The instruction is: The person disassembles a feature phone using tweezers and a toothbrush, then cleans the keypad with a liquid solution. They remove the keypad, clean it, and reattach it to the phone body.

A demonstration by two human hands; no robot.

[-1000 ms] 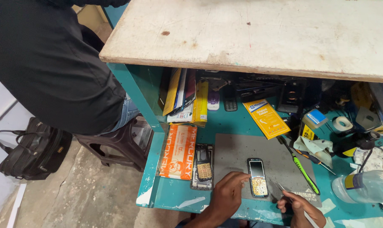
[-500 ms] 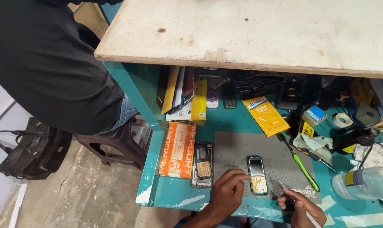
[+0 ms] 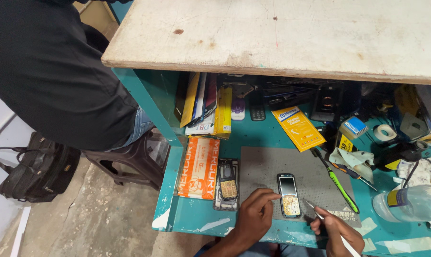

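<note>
A small opened keypad phone [image 3: 288, 194] lies on a grey work mat [image 3: 301, 171] on a teal bench. My left hand [image 3: 254, 216] rests at the phone's left side, fingertips touching its edge. My right hand [image 3: 337, 233] sits at the lower right and holds thin metal tweezers [image 3: 315, 212] whose tip points at the phone's lower half. A second phone frame with a keypad [image 3: 227, 184] lies just left of the mat.
A green-handled screwdriver [image 3: 338, 183], orange [image 3: 200, 166] and yellow [image 3: 298, 127] packets, tape rolls [image 3: 384, 132] and a plastic bottle [image 3: 408, 203] crowd the bench. A wooden shelf [image 3: 282, 33] overhangs it. A person in black [image 3: 53, 71] sits on a stool at left, beside a black bag [image 3: 32, 171].
My view has shifted slightly. Both hands have edged closer to the phone, and the tweezers' tip now sits nearer its lower half.
</note>
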